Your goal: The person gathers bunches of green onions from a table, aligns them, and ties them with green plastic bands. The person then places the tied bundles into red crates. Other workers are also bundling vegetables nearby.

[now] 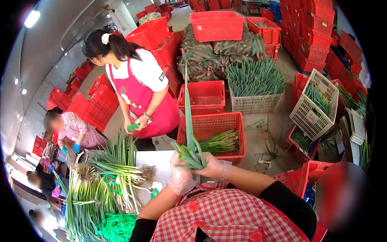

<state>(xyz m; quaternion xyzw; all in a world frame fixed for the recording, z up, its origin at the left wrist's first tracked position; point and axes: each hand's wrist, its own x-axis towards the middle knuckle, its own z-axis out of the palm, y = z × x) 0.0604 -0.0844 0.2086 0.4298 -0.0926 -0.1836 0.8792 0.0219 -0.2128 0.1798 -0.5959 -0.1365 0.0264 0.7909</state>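
Observation:
Both my hands wear thin clear plastic gloves and meet around a small bunch of green onions in front of my chest. My left hand grips it from the picture's left, and my right hand from the right. One long green leaf points up from the bunch. Beside my left hand, a metal worktop bears piles of green onions with roots on. A tangle of green plastic ties lies at its near edge. Trimmed green onions lie in a red crate just beyond my hands.
A co-worker in a pink apron stands across the worktop, holding something green. Other people work at the far left. A beige crate of upright green onions, an empty red crate and a tilted beige crate stand ahead and right.

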